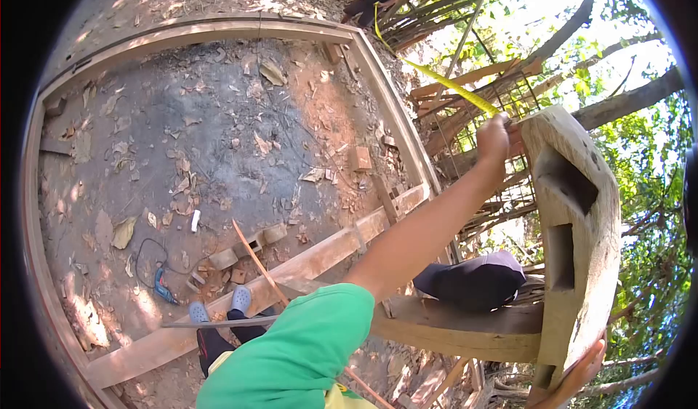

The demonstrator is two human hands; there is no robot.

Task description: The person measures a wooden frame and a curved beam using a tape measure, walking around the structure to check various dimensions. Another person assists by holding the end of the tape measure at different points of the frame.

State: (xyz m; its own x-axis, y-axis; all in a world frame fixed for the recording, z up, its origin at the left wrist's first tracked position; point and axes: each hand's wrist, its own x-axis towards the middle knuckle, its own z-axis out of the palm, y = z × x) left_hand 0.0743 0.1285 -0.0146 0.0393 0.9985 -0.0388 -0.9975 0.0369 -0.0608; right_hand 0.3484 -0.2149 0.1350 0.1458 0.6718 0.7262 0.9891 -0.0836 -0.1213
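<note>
My left hand (494, 134), at the end of an outstretched arm in a green sleeve, is closed on a yellow tape measure (454, 87). It grips the tape close to the upper end of a thick, rough-hewn timber post (598, 223) with rectangular mortises cut through it. The tape runs up and left toward another person (378, 0) in dark clothes at the top. My right hand (584, 373) lies along the outer side of the post's lower end, its fingers partly hidden. A heavy wooden beam (465, 338) meets the post from the left.
A dark rounded thing (472, 282), perhaps a cap, rests by the beam. A large timber frame (392, 103) surrounds leaf-strewn ground below. A blue power drill (164, 285) with a cord, a notched wood piece (240, 247) and blue clogs (241, 298) are lower left. Branches (632, 102) stand right.
</note>
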